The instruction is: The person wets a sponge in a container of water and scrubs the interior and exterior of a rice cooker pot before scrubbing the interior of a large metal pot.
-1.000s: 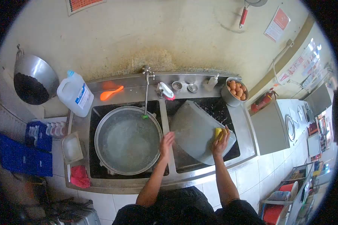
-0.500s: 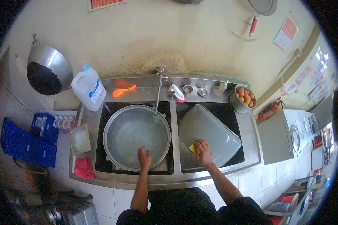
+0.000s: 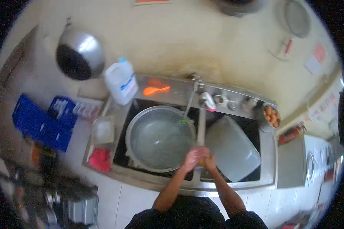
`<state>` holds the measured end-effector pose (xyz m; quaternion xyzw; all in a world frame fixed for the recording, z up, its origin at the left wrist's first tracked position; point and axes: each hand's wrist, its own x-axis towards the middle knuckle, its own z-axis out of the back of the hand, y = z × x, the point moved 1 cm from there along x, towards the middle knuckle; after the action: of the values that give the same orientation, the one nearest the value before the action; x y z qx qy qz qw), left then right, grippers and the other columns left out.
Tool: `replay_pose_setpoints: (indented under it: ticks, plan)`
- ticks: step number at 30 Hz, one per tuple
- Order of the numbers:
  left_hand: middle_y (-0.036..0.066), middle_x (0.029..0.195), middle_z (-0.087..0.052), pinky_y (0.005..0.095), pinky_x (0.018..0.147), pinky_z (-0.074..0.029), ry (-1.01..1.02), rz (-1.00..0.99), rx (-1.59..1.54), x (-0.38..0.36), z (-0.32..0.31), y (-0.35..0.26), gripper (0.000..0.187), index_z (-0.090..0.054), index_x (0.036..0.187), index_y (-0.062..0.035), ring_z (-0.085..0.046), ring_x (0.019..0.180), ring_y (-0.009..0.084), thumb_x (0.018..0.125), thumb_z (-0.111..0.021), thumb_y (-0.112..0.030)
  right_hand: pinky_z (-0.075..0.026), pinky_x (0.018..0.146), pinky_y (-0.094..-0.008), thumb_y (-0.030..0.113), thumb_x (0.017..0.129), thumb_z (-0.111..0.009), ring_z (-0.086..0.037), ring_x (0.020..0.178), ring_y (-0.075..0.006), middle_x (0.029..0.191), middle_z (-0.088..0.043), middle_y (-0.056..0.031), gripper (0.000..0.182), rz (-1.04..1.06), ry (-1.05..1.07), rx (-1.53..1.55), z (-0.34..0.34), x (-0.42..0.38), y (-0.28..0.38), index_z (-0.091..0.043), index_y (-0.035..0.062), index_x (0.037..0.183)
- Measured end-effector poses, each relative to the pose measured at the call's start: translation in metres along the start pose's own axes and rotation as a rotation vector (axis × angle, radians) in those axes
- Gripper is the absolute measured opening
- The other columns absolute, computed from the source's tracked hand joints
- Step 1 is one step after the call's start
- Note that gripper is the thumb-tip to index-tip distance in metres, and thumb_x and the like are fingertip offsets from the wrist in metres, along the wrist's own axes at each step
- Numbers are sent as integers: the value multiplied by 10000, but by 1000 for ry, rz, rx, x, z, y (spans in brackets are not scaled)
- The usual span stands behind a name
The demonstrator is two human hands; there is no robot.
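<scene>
Both hands meet at frame centre, over divider between sink basins. Left hand [image 3: 192,157] and right hand [image 3: 208,162] pressed together around sponge [image 3: 201,162]; only sliver visible, I judge it squeezed between palms. Advice: wring over pot [image 3: 159,138], left of centre. Tray [image 3: 233,149] leans right, tap [image 3: 190,103] above; open room only toward near sink rim [image 3: 172,186].

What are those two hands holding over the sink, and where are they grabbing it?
The left hand and right hand are pressed together over the sink divider. Something is probably squeezed between them, but blur and the hands hide it, so neither thing nor grip can be told.
</scene>
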<state>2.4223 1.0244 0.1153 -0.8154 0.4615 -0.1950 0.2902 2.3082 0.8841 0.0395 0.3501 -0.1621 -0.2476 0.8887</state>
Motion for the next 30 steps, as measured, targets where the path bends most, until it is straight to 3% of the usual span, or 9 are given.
replay_pose_setpoints:
  ticks: [1, 3, 6, 11, 16, 20, 25, 27, 30]
  plan:
    - [188, 1361, -632, 391, 1102, -473, 44, -45, -52, 19, -17, 9, 438, -598, 1340, 18, -606, 1275, 280, 1052, -488, -294, -554, 761, -432, 306, 1000, -631, -673, 843, -299, 987, -704, -145, 339, 286, -64, -443, -6, 10, -27, -644, 12, 1168]
    - [174, 1348, -640, 394, 1088, -465, 122, -148, 678, 36, -42, -15, 527, -611, 1328, 5, -609, 1263, 287, 1072, -442, -424, -555, 755, -430, 327, 997, -611, -671, 837, -293, 1007, -699, -141, 353, -198, 77, 314, 22, 26, -11, -647, -2, 1122]
    - [126, 1382, -640, 414, 1141, -408, 51, -61, 563, 17, -55, -72, 434, -632, 1329, -25, -564, 1323, 272, 1063, -526, -352, -559, 789, -434, 324, 1004, -604, -685, 876, -281, 1020, -712, -155, 338, -704, 81, 992, 55, 59, 32, -652, 9, 1117]
    - [197, 1242, -676, 462, 1025, -477, -385, -324, 1198, -81, 41, -115, 386, -660, 1234, -13, -630, 1169, 374, 1055, -557, -338, -561, 731, -362, 257, 996, -601, -703, 825, -236, 940, -715, -129, 301, -91, 135, 255, 53, 125, 84, -677, -9, 1116]
    - [200, 1175, -690, 481, 1000, -493, -671, -199, 1453, -208, 89, -150, 313, -669, 1221, -32, -635, 1130, 405, 1032, -579, -264, -551, 758, -381, 194, 952, -667, -678, 835, -222, 920, -719, -135, 229, 412, 170, 147, -32, 180, 239, -717, -20, 1013]
    - [175, 1125, -698, 489, 966, -509, -816, -309, 1483, -252, 102, -142, 252, -674, 1098, -29, -654, 1089, 376, 999, -607, -251, -549, 820, -403, 157, 921, -712, -701, 894, -292, 942, -726, -140, 186, 370, 357, 471, -132, 180, 423, -701, -7, 1009]
    - [158, 1063, -710, 502, 943, -517, -1014, -550, 1520, -258, 112, -122, 201, -677, 1008, -42, -677, 1040, 351, 961, -643, -234, -496, 983, -463, 282, 750, -883, -589, 1197, -397, 1350, -577, -242, 595, 570, 608, 182, -234, 178, 559, -600, 38, 1213]
    - [162, 1011, -718, 507, 922, -527, -928, -217, 1521, -259, 112, -132, 182, -694, 1012, -56, -687, 992, 363, 940, -655, -218, -459, 1041, -479, 322, 740, -878, -520, 1284, -413, 1428, -498, -262, 683, 673, 670, 124, -313, 195, 539, -564, 32, 1273]
    - [170, 979, -720, 502, 905, -535, -973, -415, 1620, -258, 115, -132, 167, -702, 1002, -55, -690, 951, 377, 924, -656, -195, -396, 1131, -500, 372, 766, -833, -421, 1399, -435, 1517, -408, -283, 768, 873, 691, -134, -446, 212, 481, -510, 17, 1366]
